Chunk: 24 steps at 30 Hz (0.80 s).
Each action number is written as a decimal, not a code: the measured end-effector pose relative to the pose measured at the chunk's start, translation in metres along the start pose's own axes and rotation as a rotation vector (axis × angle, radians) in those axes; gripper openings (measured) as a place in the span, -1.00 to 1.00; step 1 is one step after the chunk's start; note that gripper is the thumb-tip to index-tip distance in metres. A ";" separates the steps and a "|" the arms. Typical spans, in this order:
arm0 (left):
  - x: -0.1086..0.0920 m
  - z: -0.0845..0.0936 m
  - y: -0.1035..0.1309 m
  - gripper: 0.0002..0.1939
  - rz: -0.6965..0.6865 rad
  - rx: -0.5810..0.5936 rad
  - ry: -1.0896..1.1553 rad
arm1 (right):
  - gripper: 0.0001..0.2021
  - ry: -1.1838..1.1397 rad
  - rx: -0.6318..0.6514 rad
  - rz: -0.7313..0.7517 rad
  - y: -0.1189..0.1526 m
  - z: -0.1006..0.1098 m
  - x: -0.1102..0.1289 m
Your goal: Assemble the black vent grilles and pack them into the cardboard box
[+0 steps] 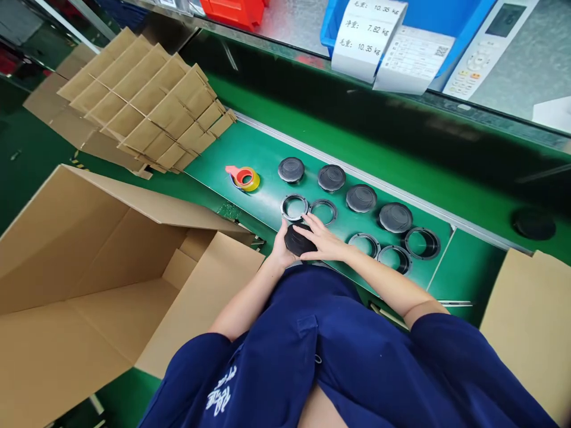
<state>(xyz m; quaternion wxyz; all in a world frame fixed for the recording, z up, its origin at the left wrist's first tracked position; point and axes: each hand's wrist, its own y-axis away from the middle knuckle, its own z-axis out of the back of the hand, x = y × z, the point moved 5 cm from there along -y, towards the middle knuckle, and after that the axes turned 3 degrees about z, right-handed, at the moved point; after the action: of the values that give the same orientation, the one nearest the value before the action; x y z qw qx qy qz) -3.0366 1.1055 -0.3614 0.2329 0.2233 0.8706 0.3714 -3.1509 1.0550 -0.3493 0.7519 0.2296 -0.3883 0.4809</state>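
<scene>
Near the bench's front edge a round black cap [300, 239] is held between both hands. My left hand [282, 246] wraps its left side, and my right hand [325, 239] lies over its top and right side with the fingers bent. Just beyond them, two black rings [294, 197] lie side by side on the green bench [267, 205]. Several black caps [361, 198] stand in a slanting row farther back. Several more open rings [423, 229] lie to the right of my right hand.
A tape roll [250, 179] lies on the bench's left part. Cardboard dividers [147, 104] stand at the upper left, above an open carton [116, 255]. Another carton [530, 315] is at the right. Overhead, a shelf edge [276, 47] carries bins, labels and a remote.
</scene>
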 end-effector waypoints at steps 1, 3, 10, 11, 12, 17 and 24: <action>0.001 0.006 -0.001 -0.23 0.008 0.013 0.007 | 0.01 -0.026 0.058 -0.024 -0.006 -0.010 -0.004; -0.005 0.018 -0.002 -0.21 -0.007 0.020 0.032 | 0.18 -0.065 0.141 -0.034 -0.024 -0.025 -0.011; -0.054 0.083 -0.001 -0.24 -0.055 -0.279 0.022 | 0.16 0.306 -0.105 -0.381 -0.115 -0.020 -0.072; -0.059 0.091 0.000 -0.28 -0.056 -0.290 0.022 | 0.16 0.352 -0.088 -0.415 -0.124 -0.021 -0.078; -0.063 0.099 0.003 -0.31 -0.050 -0.291 0.027 | 0.15 0.382 -0.056 -0.433 -0.133 -0.024 -0.083; -0.072 0.138 0.015 -0.46 -0.006 -0.392 0.088 | -0.04 0.371 -0.075 -0.375 -0.165 -0.032 -0.074; -0.093 0.172 0.001 -0.68 0.074 -0.625 -0.041 | -0.31 0.344 -0.129 -0.292 -0.205 -0.055 -0.076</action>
<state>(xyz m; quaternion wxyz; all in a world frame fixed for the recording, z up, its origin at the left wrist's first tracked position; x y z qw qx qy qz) -2.8649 1.1473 -0.4441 0.2940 0.1799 0.7008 0.6246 -2.9634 0.9649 -0.4371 0.8816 0.1496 -0.2469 0.3735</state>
